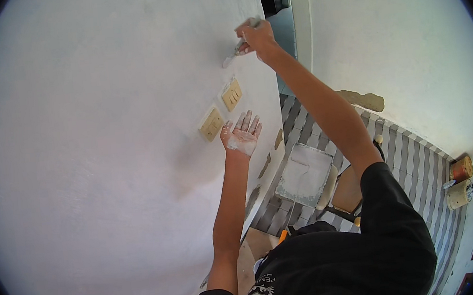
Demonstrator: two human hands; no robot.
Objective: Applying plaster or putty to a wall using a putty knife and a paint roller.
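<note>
My right hand (259,38) is closed round the handle of a putty knife (231,61), whose pale blade is against or very close to the white wall (102,133). Below it, my left hand (241,139) is held palm up with its fingers spread, and white paste is smeared over the palm and fingers. Nothing else lies in that hand. Two cream switch plates are on the wall between my hands: an upper one (231,95) and a lower one (211,125), the lower close to my left fingertips.
A white-smeared square board (304,175) is beside a brown-seated chair (347,191) on the striped tile floor (402,159). At far right are a reddish bucket (461,169) and a cream bucket (458,196). The right-hand wall has a bare brown patch (364,100). A doorway gap (284,33) adjoins the wall's edge.
</note>
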